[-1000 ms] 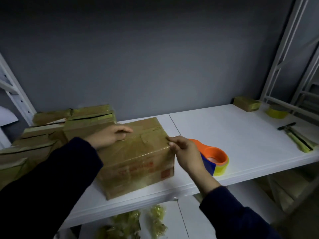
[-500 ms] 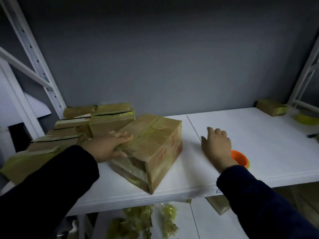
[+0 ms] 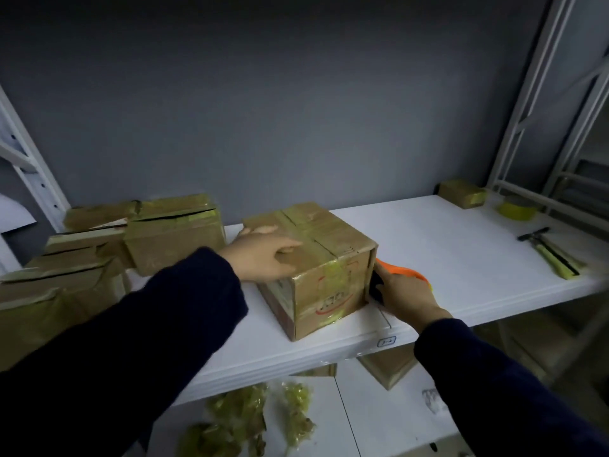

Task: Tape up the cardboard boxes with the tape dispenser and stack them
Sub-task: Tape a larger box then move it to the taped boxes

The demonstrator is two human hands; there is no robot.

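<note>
Cardboard box [image 3: 329, 291]: brown, squarish, glossy yellow-taped seams, on white shelf [image 3: 461, 258].
Left hand [image 3: 263, 255]: mine, flat and relaxed on its top.
Right hand [image 3: 405, 295]: grips orange plastic tape dispenser [image 3: 402, 271] at box's right side.

One central box [image 3: 316, 258]. Left of it, at least four more boxes [image 3: 174, 232]; the pile hides any others. Right of it: one dispenser [image 3: 402, 272], one small box [image 3: 463, 193], one tape roll [image 3: 517, 210]. Below it, one lower box [image 3: 389, 369]. Two hands: left hand [image 3: 263, 255], right hand [image 3: 407, 296].
</note>
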